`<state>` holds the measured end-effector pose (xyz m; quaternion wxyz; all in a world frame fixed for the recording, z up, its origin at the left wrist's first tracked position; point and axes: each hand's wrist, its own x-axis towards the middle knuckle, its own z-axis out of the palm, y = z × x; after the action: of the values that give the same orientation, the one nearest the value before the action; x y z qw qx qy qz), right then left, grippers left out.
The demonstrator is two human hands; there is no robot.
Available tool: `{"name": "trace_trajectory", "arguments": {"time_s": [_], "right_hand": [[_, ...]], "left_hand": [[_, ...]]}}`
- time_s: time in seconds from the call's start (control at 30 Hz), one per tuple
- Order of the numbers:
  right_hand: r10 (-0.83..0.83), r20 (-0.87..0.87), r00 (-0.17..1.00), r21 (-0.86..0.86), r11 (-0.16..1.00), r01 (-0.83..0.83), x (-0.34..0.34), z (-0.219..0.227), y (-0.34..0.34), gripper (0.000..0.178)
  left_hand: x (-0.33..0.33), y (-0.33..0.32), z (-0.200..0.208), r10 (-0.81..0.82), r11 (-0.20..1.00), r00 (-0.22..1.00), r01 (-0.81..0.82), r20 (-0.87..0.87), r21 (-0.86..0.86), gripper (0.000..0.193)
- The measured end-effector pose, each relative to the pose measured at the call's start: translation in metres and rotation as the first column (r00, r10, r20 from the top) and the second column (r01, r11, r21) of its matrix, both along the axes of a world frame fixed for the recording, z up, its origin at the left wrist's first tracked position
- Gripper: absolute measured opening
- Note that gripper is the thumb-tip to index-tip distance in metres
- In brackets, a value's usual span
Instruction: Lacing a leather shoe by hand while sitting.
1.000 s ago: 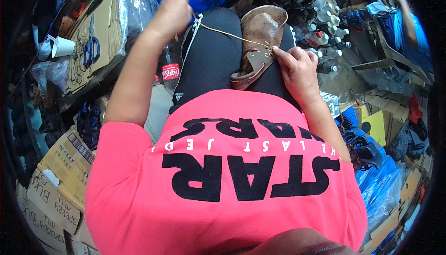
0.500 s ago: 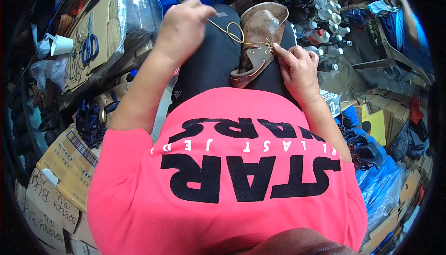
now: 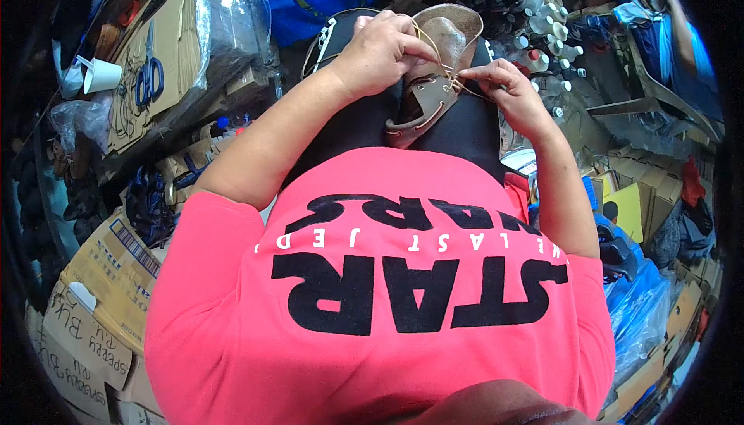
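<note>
Shoe: in the head view, a brown leather shoe (image 3: 428, 101) lies on the lap between the two thighs, toe pointing away toward the knees, heel near the shirt hem. The thighs seem to cradle it, which would leave both hands free for finer work.
Lace: a thin yellowish lace (image 3: 428, 37) arcs over the toe side and runs down to the eyelets, where it is gathered.
Left hand: the left hand (image 3: 378, 53) is curled above the shoe's left side, thumb and forefinger closed on the lace, probably to guide it.
Right hand: the right hand (image 3: 511, 93) comes in from the other side, thumb and forefinger close together at the eyelets, other fingers loosely bent; whether it grips lace or leather I cannot tell. Being there likely steadies the knot area.
Cardboard: blue-handled scissors (image 3: 149, 82) lie near the left edge of the stacked cardboard (image 3: 177, 45), a white cup (image 3: 102, 75) beside them, seemingly within reach.
Floor: upright bottles (image 3: 546, 26) cluster beyond the right knee, apart from the shoe, perhaps grouped to stay out of the way.
</note>
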<state>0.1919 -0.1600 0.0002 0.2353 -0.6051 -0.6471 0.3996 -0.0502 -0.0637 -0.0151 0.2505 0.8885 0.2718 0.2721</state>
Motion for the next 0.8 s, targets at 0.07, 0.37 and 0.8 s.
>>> {"name": "trace_trajectory", "arguments": {"time_s": [0.07, 0.37, 0.8], "right_hand": [[0.008, -0.015, 1.000, -0.076, 0.997, -0.009, 0.001, 0.004, 0.006, 0.040], [0.028, -0.041, 0.999, -0.107, 0.994, -0.032, 0.003, 0.003, 0.014, 0.044], [0.035, -0.074, 0.997, -0.015, 0.999, -0.036, 0.003, -0.002, 0.007, 0.030]], "left_hand": [[0.001, 0.002, -0.007, -0.019, 0.997, 0.999, 0.022, -0.040, 0.071, 0.021], [0.003, 0.003, -0.011, -0.026, 0.999, 0.995, 0.029, -0.094, 0.033, 0.021], [0.009, 0.004, 0.005, -0.133, 0.991, 0.970, 0.133, -0.204, -0.016, 0.015]]}}
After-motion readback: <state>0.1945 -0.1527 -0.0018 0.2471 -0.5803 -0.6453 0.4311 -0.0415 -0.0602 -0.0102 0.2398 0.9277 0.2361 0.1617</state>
